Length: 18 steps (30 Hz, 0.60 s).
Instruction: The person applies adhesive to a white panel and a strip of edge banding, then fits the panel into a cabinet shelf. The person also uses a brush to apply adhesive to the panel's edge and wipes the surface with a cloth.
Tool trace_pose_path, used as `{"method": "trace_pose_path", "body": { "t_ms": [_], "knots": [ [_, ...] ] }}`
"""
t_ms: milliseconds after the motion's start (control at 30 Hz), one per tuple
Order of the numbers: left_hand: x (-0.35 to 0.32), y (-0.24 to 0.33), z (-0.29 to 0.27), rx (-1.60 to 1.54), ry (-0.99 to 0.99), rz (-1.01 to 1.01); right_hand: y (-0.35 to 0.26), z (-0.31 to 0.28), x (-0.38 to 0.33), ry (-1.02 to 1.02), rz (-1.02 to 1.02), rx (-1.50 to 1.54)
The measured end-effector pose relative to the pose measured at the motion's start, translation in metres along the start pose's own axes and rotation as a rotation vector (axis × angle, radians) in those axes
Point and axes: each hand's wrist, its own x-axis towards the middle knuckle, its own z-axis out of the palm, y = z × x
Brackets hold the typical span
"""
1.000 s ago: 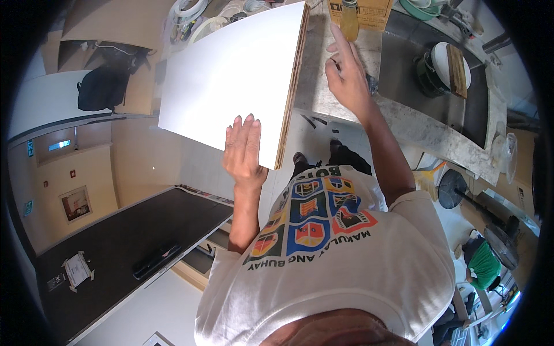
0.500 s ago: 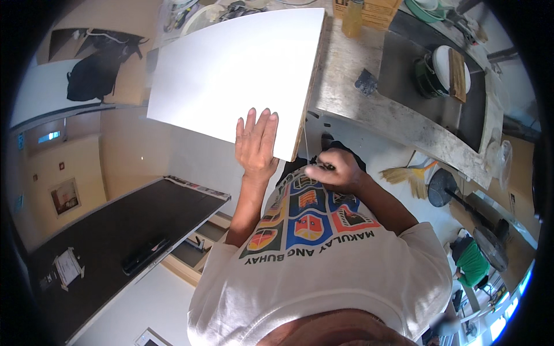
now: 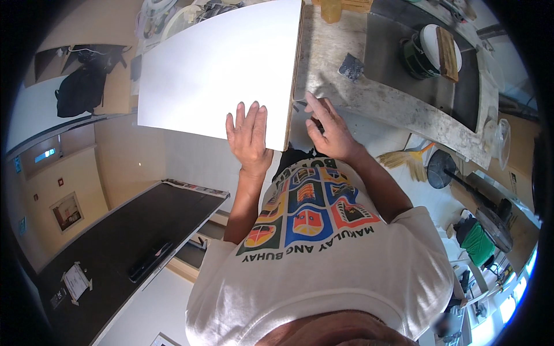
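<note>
White panel (image 3: 216,72): large flat board, white face, raw wood-coloured edge along its right side; occupies the upper centre of the frame, its right edge set against the stone-grey worktop (image 3: 369,95).

Left hand (image 3: 249,135): flat on the white face near the panel's lower right corner, fingers spread and extended, palm pressing; no wrap around any edge visible.

Right hand (image 3: 329,130): just right of the raw edge, centre of frame, fingers (image 3: 314,106) loosely curled with the index reaching up toward the edge. Whether it pinches something small or simply touches the board, I cannot tell.

Surroundings: small dark scraper-like piece (image 3: 351,67) on the worktop, upper right; metal sink (image 3: 421,86) beyond it holding a dark round pot (image 3: 416,53) with a wooden block (image 3: 446,46) laid across; yellow-bristled brush (image 3: 404,160) on the pale floor, right of centre; black counter (image 3: 133,242) at lower left; dark backpack (image 3: 81,89) at upper left.

Risks, as judged: the panel appears steadied only by an open palm and edge contact, so it could slide or tip away if the left hand's pressure eases. The right fingers sit close to the raw edge; a shift of the board toward the worktop could trap them. The scraper-like piece lies near enough to be knocked if the panel swings right.
</note>
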Motion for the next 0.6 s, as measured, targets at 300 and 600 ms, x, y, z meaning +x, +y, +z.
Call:
{"method": "trace_pose_path", "body": {
  "t_ms": [300,600],
  "knots": [
    [0.009,0.004,-0.003,-0.036,0.046,0.002,0.017,0.032,0.01,0.007,-0.054,-0.147],
    [0.017,0.005,-0.008,-0.06,0.088,-0.027,0.009,0.05,-0.036,-0.252,-0.38,-0.074]
  ]
}}
